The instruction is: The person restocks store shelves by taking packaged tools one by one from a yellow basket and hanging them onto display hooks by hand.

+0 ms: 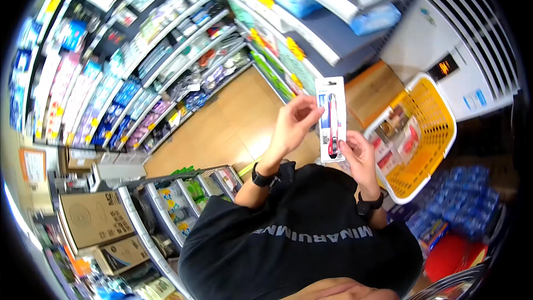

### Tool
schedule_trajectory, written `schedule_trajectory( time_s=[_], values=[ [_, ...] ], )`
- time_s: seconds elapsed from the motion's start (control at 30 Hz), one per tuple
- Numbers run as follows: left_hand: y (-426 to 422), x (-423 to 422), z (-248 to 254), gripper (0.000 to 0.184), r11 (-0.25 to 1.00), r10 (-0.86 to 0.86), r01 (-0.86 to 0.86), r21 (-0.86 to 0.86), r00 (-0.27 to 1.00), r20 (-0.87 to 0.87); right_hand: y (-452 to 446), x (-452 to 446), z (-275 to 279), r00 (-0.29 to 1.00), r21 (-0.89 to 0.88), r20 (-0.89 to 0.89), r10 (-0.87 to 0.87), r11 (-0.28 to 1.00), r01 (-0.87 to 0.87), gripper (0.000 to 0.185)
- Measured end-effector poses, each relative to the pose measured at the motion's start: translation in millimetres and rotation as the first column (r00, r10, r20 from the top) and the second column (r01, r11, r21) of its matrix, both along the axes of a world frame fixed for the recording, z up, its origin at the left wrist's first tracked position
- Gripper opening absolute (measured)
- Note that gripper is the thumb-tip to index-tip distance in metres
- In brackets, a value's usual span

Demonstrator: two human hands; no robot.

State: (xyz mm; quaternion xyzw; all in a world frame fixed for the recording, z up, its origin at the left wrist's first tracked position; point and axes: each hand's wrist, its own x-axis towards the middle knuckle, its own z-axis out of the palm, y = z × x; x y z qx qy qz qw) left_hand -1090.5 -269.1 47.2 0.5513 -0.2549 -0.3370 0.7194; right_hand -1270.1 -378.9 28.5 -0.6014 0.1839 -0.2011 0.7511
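Note:
A packaged utility knife (pixel 332 125), red and dark on a white hang card, is held upright in front of my chest. My left hand (pixel 293 125) is curled at the card's left edge, its thumb and fingertips pinching it. At the lower right edge, my right hand (pixel 361 158) grips the card between thumb and bent fingers. Black bands circle both my wrists. Just right of my right hand is a yellow basket (pixel 438 103) with a white rim, holding several packages with red and white print.
Stocked shelves (pixel 139 66) line the left and back, and another shelf unit (pixel 327 50) juts in above my hands. A white appliance (pixel 461 66) with a lit display stands behind the basket. Cardboard boxes (pixel 94 219) sit lower left; blue bottle packs (pixel 461 200) lie right. Wooden floor (pixel 222 122) shows between shelves.

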Motion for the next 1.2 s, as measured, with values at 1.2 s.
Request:
schedule_trajectory(
  time_s=[1.2],
  values=[
    [351,177,-28,0.022,0.775,0.616,-0.626,-0.085,0.779,-0.117,263,322,3,0.775,-0.065,-0.062,0.628,0.773,-0.631,0.023]
  ],
)
